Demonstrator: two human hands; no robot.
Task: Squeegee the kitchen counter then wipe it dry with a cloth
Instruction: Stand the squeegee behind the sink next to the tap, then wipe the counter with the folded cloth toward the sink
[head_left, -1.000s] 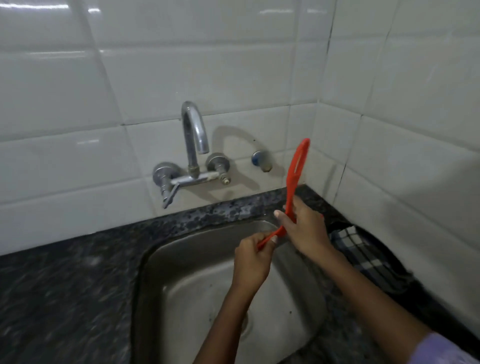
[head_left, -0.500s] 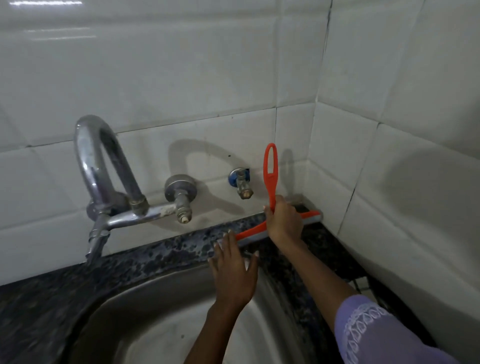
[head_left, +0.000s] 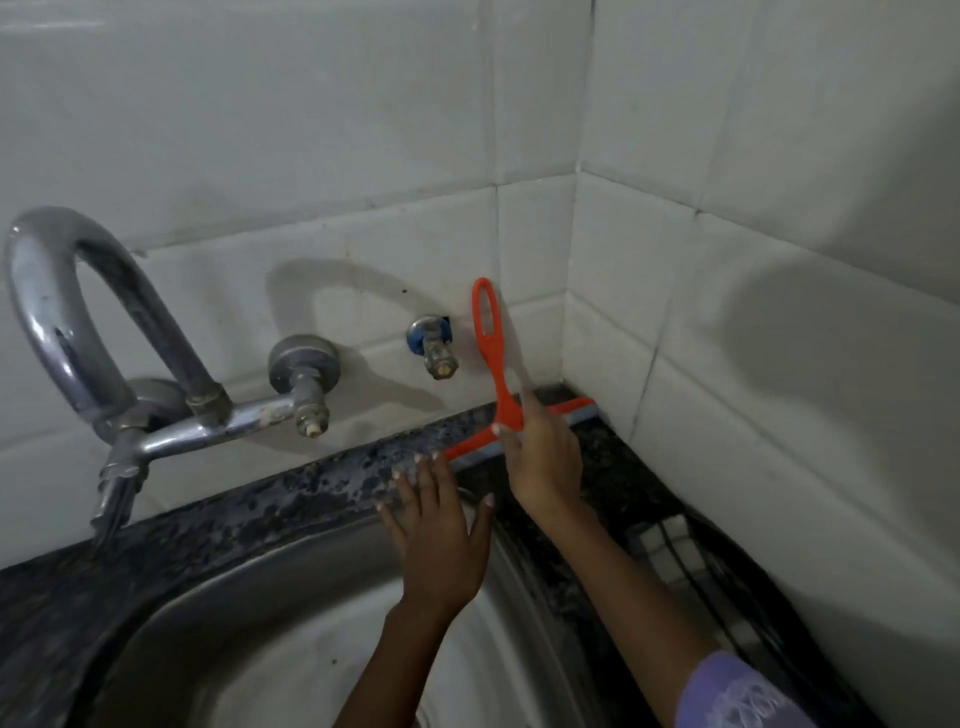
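An orange squeegee (head_left: 492, 340) with a grey rubber blade rests blade-down on the dark speckled counter (head_left: 291, 499) strip behind the sink, near the back right corner. My right hand (head_left: 545, 454) grips its handle just above the blade. My left hand (head_left: 436, 525) lies flat with fingers spread on the counter's inner edge, fingertips near the blade's left end. A checked cloth (head_left: 675, 558) lies on the counter to the right, partly hidden by my right forearm.
The steel sink (head_left: 234, 634) fills the lower middle. A chrome tap (head_left: 104, 332) with its spout juts from the tiled back wall at left; a small blue-collared valve (head_left: 434, 345) sticks out beside the squeegee handle. Tiled walls meet at the corner on the right.
The squeegee went from being held up over the sink to blade-down on the back counter strip. My left hand let go of it and now lies flat.
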